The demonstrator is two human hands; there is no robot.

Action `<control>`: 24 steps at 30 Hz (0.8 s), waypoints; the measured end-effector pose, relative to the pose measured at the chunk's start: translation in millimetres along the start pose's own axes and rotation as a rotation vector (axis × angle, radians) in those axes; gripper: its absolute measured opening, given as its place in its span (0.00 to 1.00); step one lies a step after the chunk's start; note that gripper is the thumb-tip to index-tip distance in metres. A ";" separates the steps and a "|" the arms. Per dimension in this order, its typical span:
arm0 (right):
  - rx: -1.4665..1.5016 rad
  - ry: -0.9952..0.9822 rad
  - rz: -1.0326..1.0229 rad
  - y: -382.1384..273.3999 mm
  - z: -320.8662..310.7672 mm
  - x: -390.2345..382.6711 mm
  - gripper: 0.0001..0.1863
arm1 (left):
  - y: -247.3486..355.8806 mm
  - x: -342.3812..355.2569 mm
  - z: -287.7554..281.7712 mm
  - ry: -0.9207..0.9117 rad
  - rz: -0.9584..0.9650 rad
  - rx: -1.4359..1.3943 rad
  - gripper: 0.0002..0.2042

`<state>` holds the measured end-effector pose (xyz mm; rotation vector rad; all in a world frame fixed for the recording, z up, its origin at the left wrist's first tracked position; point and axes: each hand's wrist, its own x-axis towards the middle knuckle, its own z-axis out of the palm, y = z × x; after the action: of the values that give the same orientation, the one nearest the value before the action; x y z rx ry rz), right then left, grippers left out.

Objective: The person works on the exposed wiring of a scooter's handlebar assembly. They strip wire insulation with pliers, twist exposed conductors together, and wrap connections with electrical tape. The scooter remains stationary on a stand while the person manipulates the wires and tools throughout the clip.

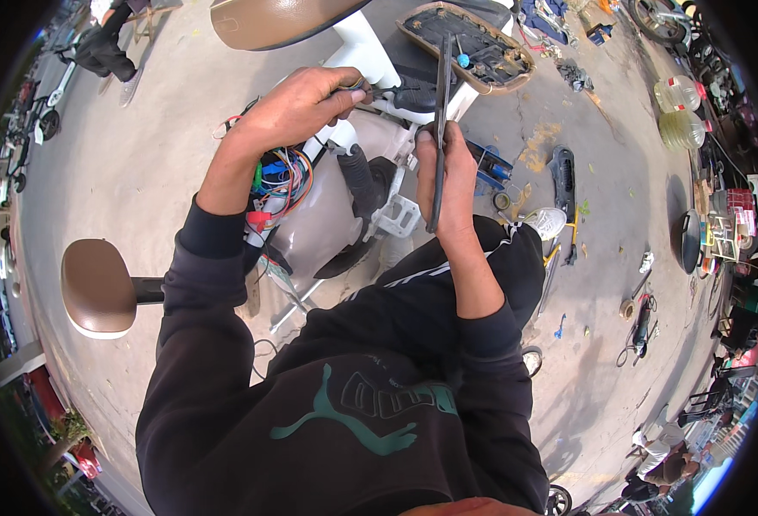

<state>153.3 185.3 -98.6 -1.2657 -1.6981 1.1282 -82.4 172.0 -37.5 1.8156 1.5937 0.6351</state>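
My left hand [310, 107] is closed at the white vehicle frame [360, 56], thumb and fingers round something small that I cannot make out. My right hand [449, 176] grips a long, dark metal tool [441, 95], held upright with its upper end over a brown-rimmed seat base [417, 26]. Below my left hand lies a bundle of coloured wires [280, 181] with a red connector [258, 219]. A pale body panel [297, 245] and a black corrugated tube [357, 185] are beneath my hands. A brown cushion [288, 17] is at the top.
Another brown cushion [95, 284] sticks out at left. Tools [641, 327], a dark plastic part [561, 181] and a tape roll [501, 200] lie on the ground at right, with plastic jugs [684, 125] beyond. A person [108, 47] stands at upper left; another [667, 456] is at lower right.
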 end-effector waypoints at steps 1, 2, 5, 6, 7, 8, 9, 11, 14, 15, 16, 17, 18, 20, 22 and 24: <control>0.017 0.041 0.035 6.3 -1.4 3.8 0.13 | -2.6 1.8 -0.2 0.011 0.007 -0.012 0.12; 0.162 0.113 0.071 15.6 -4.9 13.2 0.15 | -5.6 5.8 -1.6 0.011 -0.011 -0.049 0.12; 0.120 0.294 0.330 12.3 -41.4 56.0 0.21 | -14.7 18.0 -7.4 -0.013 -0.024 -0.067 0.13; -0.183 0.257 0.251 15.8 -45.3 70.3 0.21 | -12.4 19.3 -11.1 -0.004 -0.059 -0.095 0.13; -0.485 0.217 0.171 19.0 -49.4 84.3 0.22 | -10.9 20.1 -11.2 0.015 -0.063 -0.129 0.14; -0.785 0.172 0.087 16.7 -48.2 98.0 0.23 | -12.3 22.8 -13.0 0.035 -0.066 -0.161 0.14; -0.864 -0.034 0.134 11.4 -42.7 110.4 0.25 | -13.6 25.1 -14.9 0.055 -0.070 -0.194 0.14; -1.021 -0.220 0.080 5.2 -11.1 136.0 0.24 | -21.2 34.2 -21.7 0.072 -0.067 -0.278 0.13; -0.929 -0.132 -0.005 51.6 43.3 177.2 0.19 | -34.1 41.4 -28.8 0.026 -0.067 -0.409 0.12; -0.932 -0.149 -0.035 64.1 55.9 182.4 0.16 | -32.3 36.3 -27.1 0.023 -0.104 -0.412 0.12; -0.957 -0.092 -0.125 77.5 72.5 185.9 0.15 | -34.9 33.0 -27.8 0.026 -0.094 -0.449 0.12; -0.975 -0.101 -0.143 92.1 87.0 198.3 0.14 | -41.2 32.3 -30.8 0.025 -0.077 -0.490 0.12; -0.997 -0.106 -0.156 107.1 99.6 215.1 0.14 | -48.2 34.2 -35.2 0.018 -0.081 -0.489 0.12; -1.074 -0.128 -0.160 104.4 118.6 225.7 0.12 | -57.5 35.0 -43.5 0.019 -0.099 -0.481 0.12; -1.154 -0.131 -0.164 108.7 124.4 226.7 0.12 | -63.9 35.6 -44.4 0.026 -0.070 -0.458 0.13; -1.180 -0.153 -0.186 118.3 122.7 221.2 0.13 | -61.9 30.8 -45.3 0.037 -0.069 -0.427 0.14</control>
<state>24.8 387.5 -242.0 -1.6073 -2.6602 -0.0044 -152.4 213.1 -53.2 1.4357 1.4061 0.9034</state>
